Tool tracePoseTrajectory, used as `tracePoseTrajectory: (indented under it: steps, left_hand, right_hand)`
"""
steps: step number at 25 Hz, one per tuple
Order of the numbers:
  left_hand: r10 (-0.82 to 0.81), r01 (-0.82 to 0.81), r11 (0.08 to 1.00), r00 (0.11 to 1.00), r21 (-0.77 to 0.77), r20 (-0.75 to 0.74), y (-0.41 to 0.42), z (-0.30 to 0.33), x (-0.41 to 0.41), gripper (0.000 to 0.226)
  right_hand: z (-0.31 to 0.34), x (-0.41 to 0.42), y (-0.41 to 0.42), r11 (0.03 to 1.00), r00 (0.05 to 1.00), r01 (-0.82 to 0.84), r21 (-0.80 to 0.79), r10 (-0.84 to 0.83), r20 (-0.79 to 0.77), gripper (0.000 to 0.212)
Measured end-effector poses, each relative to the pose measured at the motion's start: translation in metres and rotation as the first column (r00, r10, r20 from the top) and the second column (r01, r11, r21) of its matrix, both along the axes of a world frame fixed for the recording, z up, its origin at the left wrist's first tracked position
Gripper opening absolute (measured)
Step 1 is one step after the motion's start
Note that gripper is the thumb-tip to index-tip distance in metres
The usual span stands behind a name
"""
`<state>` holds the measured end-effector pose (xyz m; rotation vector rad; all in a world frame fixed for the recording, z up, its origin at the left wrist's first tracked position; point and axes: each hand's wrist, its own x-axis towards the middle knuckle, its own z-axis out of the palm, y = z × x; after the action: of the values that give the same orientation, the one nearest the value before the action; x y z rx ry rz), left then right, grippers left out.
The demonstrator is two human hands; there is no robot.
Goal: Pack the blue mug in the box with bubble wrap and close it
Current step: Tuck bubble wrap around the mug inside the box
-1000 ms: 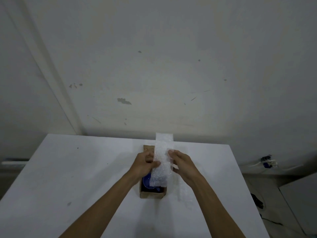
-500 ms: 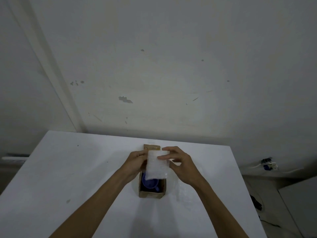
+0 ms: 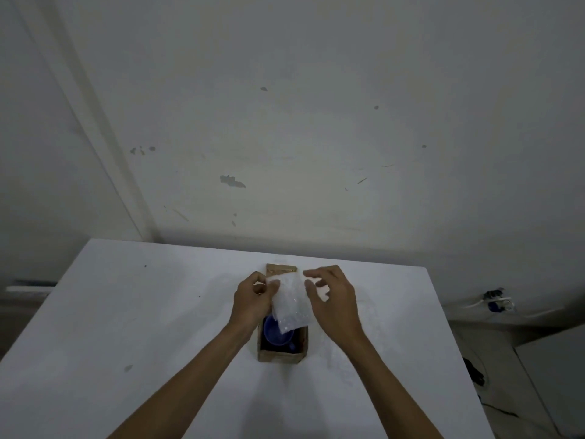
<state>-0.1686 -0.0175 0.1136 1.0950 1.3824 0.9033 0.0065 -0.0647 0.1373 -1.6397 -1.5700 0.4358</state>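
A small brown cardboard box (image 3: pixel 278 356) stands open on the white table (image 3: pixel 158 312). The blue mug (image 3: pixel 274 331) sits inside it, partly hidden. A folded piece of bubble wrap (image 3: pixel 291 304) lies over the top of the box and the mug. My left hand (image 3: pixel 251 301) pinches the wrap's upper left corner at the box's left side. My right hand (image 3: pixel 334 299) hovers just right of the wrap with fingers loosely spread, not clearly touching it.
More clear bubble wrap (image 3: pixel 335 346) lies on the table right of the box. The wall rises behind the table's far edge. At the right, beyond the table, are cables (image 3: pixel 493 302) and a floor area with a white panel (image 3: pixel 557 375).
The long strip of wrap has been folded down into a short piece over the box. My right hand has let go of it and drawn slightly to the right.
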Motion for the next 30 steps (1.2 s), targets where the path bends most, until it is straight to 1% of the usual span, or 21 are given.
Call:
tracePoseTrajectory:
  steps: [1, 2, 4, 6, 7, 8, 11, 12, 13, 14, 15, 16, 17, 19, 21, 23, 25, 26, 28, 29, 30]
  left_hand:
    - [0.027, -0.027, 1.0, 0.999, 0.007, 0.032, -0.002, -0.002, 0.002, 0.024]
    - [0.053, -0.052, 0.999, 0.995, -0.015, 0.087, -0.004, -0.001, 0.004, 0.022]
    - [0.121, -0.08, 0.984, 0.955, -0.159, 0.271, -0.007, 0.001, 0.008, 0.018]
    - [0.198, -0.043, 0.944, 0.868, -0.328, 0.455, -0.01, 0.007, 0.01, 0.019]
    - [0.218, -0.024, 0.929, 0.84, -0.369, 0.496, -0.01, 0.009, 0.01, 0.021]
    - [0.224, -0.014, 0.923, 0.832, -0.385, 0.507, -0.01, 0.01, 0.008, 0.022]
    - [0.199, 0.006, 0.931, 0.83, -0.364, 0.522, -0.009, 0.01, 0.003, 0.025]
    - [0.163, 0.015, 0.942, 0.853, -0.335, 0.496, -0.009, 0.01, 0.002, 0.023]
    - [0.099, 0.023, 0.961, 0.902, -0.277, 0.42, -0.008, 0.008, 0.0, 0.02]
    - [0.009, 0.041, 0.983, 0.962, -0.179, 0.272, -0.005, 0.006, -0.002, 0.018]
    - [-0.083, 0.089, 0.994, 0.992, -0.066, 0.094, -0.002, 0.004, -0.006, 0.017]
    - [-0.165, 0.167, 0.986, 0.985, 0.028, -0.051, 0.001, 0.002, -0.011, 0.02]
    - [-0.251, 0.263, 0.961, 0.959, 0.087, -0.133, 0.004, 0.003, -0.017, 0.026]
    - [-0.438, 0.473, 0.87, 0.872, 0.142, -0.22, 0.011, 0.007, -0.028, 0.032]
    - [-0.542, 0.627, 0.763, 0.753, 0.155, -0.373, 0.017, 0.015, -0.036, 0.024]
    - [-0.554, 0.682, 0.718, 0.682, 0.141, -0.478, 0.025, 0.021, -0.04, 0.021]
    - [-0.523, 0.686, 0.714, 0.656, 0.14, -0.544, 0.032, 0.02, -0.041, 0.02]
    - [-0.492, 0.673, 0.722, 0.661, 0.159, -0.567, 0.033, 0.019, -0.04, 0.017]
    - [-0.409, 0.619, 0.757, 0.7, 0.211, -0.585, 0.033, 0.015, -0.036, 0.013]
    - [-0.37, 0.588, 0.775, 0.72, 0.232, -0.588, 0.032, 0.013, -0.032, 0.012]
    - [-0.335, 0.562, 0.789, 0.733, 0.25, -0.591, 0.031, 0.011, -0.027, 0.013]
  right_hand:
    - [0.001, -0.008, -0.003, 0.998, 0.999, 0.042, -0.04, -0.042, -0.012, 0.018]
    - [0.0, -0.014, -0.005, 0.993, 0.998, 0.057, -0.105, -0.06, -0.021, 0.029]
    - [-0.005, -0.023, -0.008, 0.978, 0.998, 0.054, -0.203, -0.062, -0.034, 0.047]
    - [-0.007, -0.026, -0.007, 0.97, 0.997, 0.025, -0.243, -0.043, -0.07, 0.055]
    - [-0.006, -0.025, -0.006, 0.965, 0.996, 0.004, -0.261, -0.028, -0.09, 0.056]
    - [-0.005, -0.024, -0.004, 0.96, 0.995, -0.019, -0.279, -0.01, -0.104, 0.055]
    - [-0.004, -0.017, 0.003, 0.934, 0.987, -0.105, -0.341, 0.056, -0.151, 0.047]
    - [-0.004, -0.014, 0.005, 0.925, 0.984, -0.127, -0.358, 0.072, -0.162, 0.043]
    - [-0.003, -0.011, 0.006, 0.917, 0.983, -0.139, -0.375, 0.082, -0.163, 0.039]
    - [-0.003, -0.009, 0.007, 0.909, 0.984, -0.148, -0.391, 0.094, -0.154, 0.035]
    - [-0.003, -0.006, 0.008, 0.9, 0.983, -0.164, -0.405, 0.112, -0.147, 0.032]
    - [-0.003, -0.003, 0.008, 0.888, 0.979, -0.19, -0.419, 0.14, -0.148, 0.027]
    - [-0.002, 0.0, 0.008, 0.872, 0.972, -0.228, -0.433, 0.175, -0.159, 0.023]
    - [-0.002, 0.005, 0.01, 0.836, 0.951, -0.305, -0.456, 0.242, -0.193, 0.018]
    - [-0.002, 0.008, 0.013, 0.819, 0.936, -0.35, -0.454, 0.281, -0.213, 0.015]
    - [-0.002, 0.008, 0.015, 0.83, 0.937, -0.346, -0.438, 0.282, -0.207, 0.016]
    - [-0.003, 0.008, 0.017, 0.855, 0.949, -0.308, -0.418, 0.242, -0.203, 0.021]
    - [-0.004, 0.007, 0.018, 0.862, 0.953, -0.29, -0.416, 0.221, -0.206, 0.024]
    - [-0.005, 0.006, 0.021, 0.859, 0.959, -0.27, -0.435, 0.199, -0.203, 0.025]
    - [-0.005, 0.005, 0.023, 0.852, 0.964, -0.261, -0.453, 0.203, -0.173, 0.023]
    - [-0.005, 0.004, 0.026, 0.848, 0.969, -0.245, -0.47, 0.22, -0.109, 0.022]
